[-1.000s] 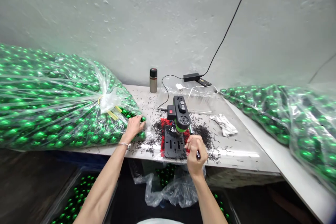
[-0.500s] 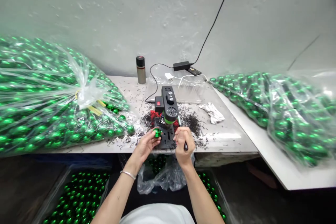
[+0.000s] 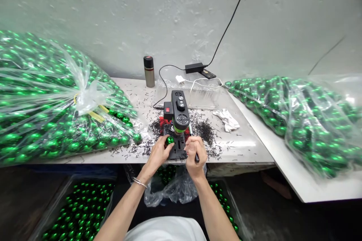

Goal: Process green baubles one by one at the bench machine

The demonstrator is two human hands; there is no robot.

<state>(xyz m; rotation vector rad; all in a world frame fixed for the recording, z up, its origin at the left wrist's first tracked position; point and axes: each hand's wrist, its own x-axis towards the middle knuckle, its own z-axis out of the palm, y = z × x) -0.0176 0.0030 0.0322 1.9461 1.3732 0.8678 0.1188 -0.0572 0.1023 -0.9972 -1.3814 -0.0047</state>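
Note:
A small black bench drill press (image 3: 180, 111) stands on the table with its red switch at the left. My left hand (image 3: 158, 153) pinches a shiny green ball (image 3: 169, 140) over the press's dark base plate (image 3: 177, 153), just in front of the head. Around the black-handled lever (image 3: 197, 157) at the press's right side, my right hand (image 3: 196, 153) is wrapped in a fist. Small black bits (image 3: 206, 131) are scattered about the base, with red pieces (image 3: 164, 121) behind it. What lies under the head is partly hidden.
Clear bags of green balls lie at left (image 3: 56, 120) and right (image 3: 305, 120). Behind the press are a bottle (image 3: 149, 73), a clear plastic box (image 3: 206, 98) and a black power adapter (image 3: 194, 68). White gloves (image 3: 227, 119) lie at right. Below the table edge is a tub of balls (image 3: 82, 207).
My left hand has turned palm-down and brought the green ball lower, onto or close above the base plate. My right hand stays on the lever. The whole view has shifted slightly.

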